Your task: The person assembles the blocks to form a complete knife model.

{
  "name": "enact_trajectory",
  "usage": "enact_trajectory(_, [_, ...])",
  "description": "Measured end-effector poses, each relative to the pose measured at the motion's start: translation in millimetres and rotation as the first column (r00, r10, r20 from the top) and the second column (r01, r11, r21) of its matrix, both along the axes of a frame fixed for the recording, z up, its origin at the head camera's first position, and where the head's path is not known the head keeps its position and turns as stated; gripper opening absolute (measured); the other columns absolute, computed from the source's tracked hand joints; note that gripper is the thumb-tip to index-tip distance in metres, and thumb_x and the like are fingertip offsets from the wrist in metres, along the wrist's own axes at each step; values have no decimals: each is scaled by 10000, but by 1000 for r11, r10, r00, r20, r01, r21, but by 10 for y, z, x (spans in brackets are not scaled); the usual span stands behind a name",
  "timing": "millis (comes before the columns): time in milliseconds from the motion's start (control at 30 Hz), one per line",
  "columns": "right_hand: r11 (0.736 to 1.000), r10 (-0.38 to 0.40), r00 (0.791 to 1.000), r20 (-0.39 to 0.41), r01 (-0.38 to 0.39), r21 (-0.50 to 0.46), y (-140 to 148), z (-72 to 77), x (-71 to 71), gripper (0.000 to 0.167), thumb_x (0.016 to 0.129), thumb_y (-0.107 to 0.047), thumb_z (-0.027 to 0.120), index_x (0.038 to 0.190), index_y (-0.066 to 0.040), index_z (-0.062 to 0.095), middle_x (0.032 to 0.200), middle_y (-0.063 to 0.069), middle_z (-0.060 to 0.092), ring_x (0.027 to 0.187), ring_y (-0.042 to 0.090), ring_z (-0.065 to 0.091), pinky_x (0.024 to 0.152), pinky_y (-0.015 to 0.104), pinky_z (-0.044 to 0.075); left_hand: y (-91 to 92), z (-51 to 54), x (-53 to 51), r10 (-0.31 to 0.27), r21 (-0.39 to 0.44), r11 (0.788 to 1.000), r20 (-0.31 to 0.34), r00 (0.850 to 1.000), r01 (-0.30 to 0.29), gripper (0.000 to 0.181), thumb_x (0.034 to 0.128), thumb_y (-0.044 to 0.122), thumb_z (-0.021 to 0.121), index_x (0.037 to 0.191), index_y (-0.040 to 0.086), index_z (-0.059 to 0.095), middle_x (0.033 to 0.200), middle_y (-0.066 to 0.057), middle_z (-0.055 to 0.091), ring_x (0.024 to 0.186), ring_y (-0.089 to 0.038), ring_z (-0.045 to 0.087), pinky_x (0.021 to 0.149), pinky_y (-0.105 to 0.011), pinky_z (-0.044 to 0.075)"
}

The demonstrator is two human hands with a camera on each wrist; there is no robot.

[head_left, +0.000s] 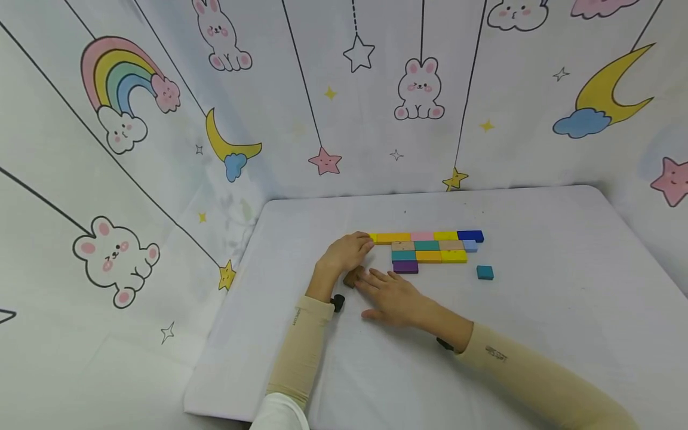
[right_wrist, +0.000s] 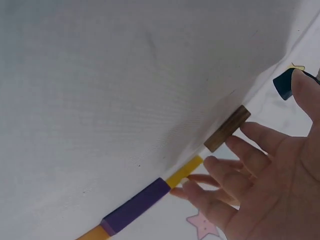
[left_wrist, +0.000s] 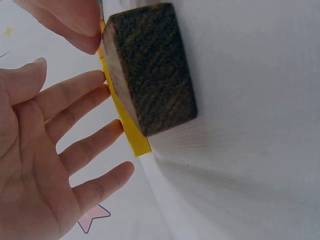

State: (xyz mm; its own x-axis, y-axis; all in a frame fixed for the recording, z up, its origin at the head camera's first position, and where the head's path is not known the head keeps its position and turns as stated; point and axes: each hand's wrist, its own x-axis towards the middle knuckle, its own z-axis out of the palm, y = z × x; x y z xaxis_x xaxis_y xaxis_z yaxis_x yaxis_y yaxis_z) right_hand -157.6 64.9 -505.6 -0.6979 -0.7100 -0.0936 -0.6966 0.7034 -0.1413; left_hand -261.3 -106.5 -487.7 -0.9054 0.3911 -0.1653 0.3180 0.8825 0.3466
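Observation:
Wooden blocks in several colours lie flat in rows on a white table. At the left end of the top row, my left hand (head_left: pixel 346 252) touches a yellow block (left_wrist: pixel 131 134) with its fingertips, the fingers spread and mostly straight. My right hand (head_left: pixel 396 300) lies low over the cloth, palm down. Its extended fingertips touch a dark brown block (head_left: pixel 352 276), which sits apart from the rows, just below my left hand. That brown block (left_wrist: pixel 155 70) looms large in the left wrist view. A purple block (head_left: pixel 405 267) forms the bottom of the rows, near my right fingertips.
A lone teal block (head_left: pixel 485 272) lies right of the rows. A dark blue block (head_left: pixel 470 236) ends the top row, with a light blue block (head_left: pixel 470 245) below it. Behind the table (head_left: pixel 537 334) hangs a white cloth (head_left: pixel 371 137) printed with rabbits and stars.

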Motion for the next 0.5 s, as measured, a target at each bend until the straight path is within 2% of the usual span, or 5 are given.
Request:
enact_trajectory(267, [999, -18, 999, -36, 19, 30, -62, 42, -25, 745, 1021, -601, 573, 1620, -186, 414, 1677, 51, 365, 1546, 354, 321, 1204, 635, 320, -5, -11, -11, -6, -3, 1000, -7, 1000, 6, 511, 1146, 423, 360, 1545, 151, 527, 1615, -10, 468, 1496, -261, 426, 1235, -472, 340])
enact_trajectory(367, [999, -19, 999, -38, 21, 29, -96, 64, -25, 741, 1013, -598, 592, 1602, -173, 447, 1668, 53, 383, 1546, 349, 320, 1205, 628, 325, -9, -14, -16, -7, -4, 1000, -10, 1000, 7, 514, 1146, 427, 357, 1544, 153, 529, 1615, -9, 469, 1494, -260, 428, 1235, -470, 341])
enact_trajectory(500, [1000, 0, 1000, -15, 0, 22, -139, 64, -20, 807, 1007, -614, 586, 1611, -109, 412, 1698, 75, 318, 1571, 322, 269, 1203, 615, 336, -11, -15, -12, -2, 1, 1000, -8, 1000, 2, 517, 1144, 433, 361, 1546, 154, 527, 1615, -5, 470, 1493, -264, 431, 1232, -476, 343])
